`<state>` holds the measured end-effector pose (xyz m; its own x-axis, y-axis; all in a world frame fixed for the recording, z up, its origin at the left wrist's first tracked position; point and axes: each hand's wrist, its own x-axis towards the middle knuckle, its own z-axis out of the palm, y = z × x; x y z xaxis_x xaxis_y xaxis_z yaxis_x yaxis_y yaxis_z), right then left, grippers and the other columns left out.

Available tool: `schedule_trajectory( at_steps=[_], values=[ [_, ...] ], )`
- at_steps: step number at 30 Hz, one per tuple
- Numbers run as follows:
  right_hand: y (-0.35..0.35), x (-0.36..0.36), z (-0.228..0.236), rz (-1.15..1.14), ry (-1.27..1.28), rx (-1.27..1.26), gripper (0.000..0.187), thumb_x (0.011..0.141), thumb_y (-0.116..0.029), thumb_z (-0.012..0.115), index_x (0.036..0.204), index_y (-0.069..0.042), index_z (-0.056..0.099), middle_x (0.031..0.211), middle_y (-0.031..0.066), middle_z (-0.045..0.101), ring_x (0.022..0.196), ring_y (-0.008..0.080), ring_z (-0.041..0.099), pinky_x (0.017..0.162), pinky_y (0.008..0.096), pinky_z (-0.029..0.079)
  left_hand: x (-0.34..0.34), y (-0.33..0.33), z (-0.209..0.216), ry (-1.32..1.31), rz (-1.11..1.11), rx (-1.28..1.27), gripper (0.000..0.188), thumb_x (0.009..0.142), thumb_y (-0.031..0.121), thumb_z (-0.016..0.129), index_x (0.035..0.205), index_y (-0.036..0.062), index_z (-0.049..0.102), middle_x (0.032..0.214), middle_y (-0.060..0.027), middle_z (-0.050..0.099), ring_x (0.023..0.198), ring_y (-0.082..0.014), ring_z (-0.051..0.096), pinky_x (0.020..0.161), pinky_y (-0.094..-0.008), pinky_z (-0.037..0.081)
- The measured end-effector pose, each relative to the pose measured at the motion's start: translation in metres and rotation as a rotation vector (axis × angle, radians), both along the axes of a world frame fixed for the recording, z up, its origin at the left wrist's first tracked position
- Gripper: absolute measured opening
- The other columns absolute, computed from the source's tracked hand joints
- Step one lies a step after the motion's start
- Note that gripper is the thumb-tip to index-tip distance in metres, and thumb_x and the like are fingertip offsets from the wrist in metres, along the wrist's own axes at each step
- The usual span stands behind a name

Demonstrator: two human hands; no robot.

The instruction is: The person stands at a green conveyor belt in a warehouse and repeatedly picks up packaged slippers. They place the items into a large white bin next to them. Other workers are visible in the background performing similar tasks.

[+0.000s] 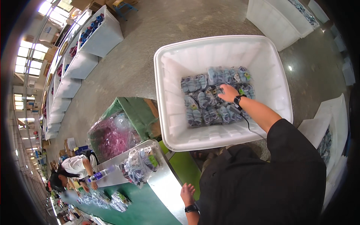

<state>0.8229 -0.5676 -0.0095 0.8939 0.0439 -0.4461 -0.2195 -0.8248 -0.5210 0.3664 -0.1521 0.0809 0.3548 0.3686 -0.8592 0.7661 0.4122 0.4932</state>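
A large white plastic bin stands in front of me, with rows of clear-bagged blue-grey shoes packed on its bottom. My right hand reaches into it, just over the middle of these packs. Its fingers are bent but apart, and I see no pack gripped in them; whether the fingertips touch the bags is unclear. By the near edge of the metal-rimmed table, my left hand hangs with loosely curled, parted fingers and nothing in it. More bagged shoes lie heaped on the table's corner.
A green-wrapped box with pink plastic-covered goods stands left of the bin. Across the table, another person handles bagged packs near a bottle. White bins line the left; others stand far right. A cable hangs by my right wrist.
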Motion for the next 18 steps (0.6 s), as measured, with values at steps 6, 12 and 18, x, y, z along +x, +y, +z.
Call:
schedule_trajectory(
  at_steps=[6, 12, 18],
  values=[
    [0.007, -0.075, -0.054, 0.189, -0.090, 0.006, 0.048, 0.079, -0.035, 0.071, 0.112, -0.002, 0.059, 0.101, 0.0175, 0.063, 0.098, 0.0340, 0.060, 0.083, 0.0442, 0.048, -0.017, 0.010, 0.006, 0.006, 0.089, 0.049, 0.047, 0.097, 0.031, 0.055, 0.131, -0.0010, 0.048, 0.114, -0.0152, 0.061, 0.094, -0.0222, 0.063, 0.074, -0.0329, 0.054],
    [0.007, -0.130, -0.091, 0.279, -0.017, 0.120, 0.040, 0.077, -0.036, 0.070, 0.095, -0.002, 0.059, 0.082, 0.0131, 0.059, 0.075, 0.0282, 0.056, 0.066, 0.0407, 0.046, -0.042, 0.048, -0.005, -0.079, 0.209, 0.086, 0.040, 0.095, 0.025, 0.060, 0.124, -0.0020, 0.054, 0.098, -0.0077, 0.065, 0.079, -0.0108, 0.061, 0.064, -0.0229, 0.051],
    [-0.013, -0.149, -0.151, 0.226, 0.189, 0.270, 0.015, 0.081, -0.015, 0.069, 0.084, -0.006, 0.058, 0.066, 0.0039, 0.059, 0.050, 0.0158, 0.056, 0.044, 0.0311, 0.046, -0.065, 0.079, -0.002, -0.170, 0.300, 0.162, 0.039, 0.093, 0.026, 0.060, 0.122, -0.0002, 0.057, 0.097, -0.0052, 0.065, 0.080, -0.0110, 0.060, 0.065, -0.0236, 0.048]
  ],
)
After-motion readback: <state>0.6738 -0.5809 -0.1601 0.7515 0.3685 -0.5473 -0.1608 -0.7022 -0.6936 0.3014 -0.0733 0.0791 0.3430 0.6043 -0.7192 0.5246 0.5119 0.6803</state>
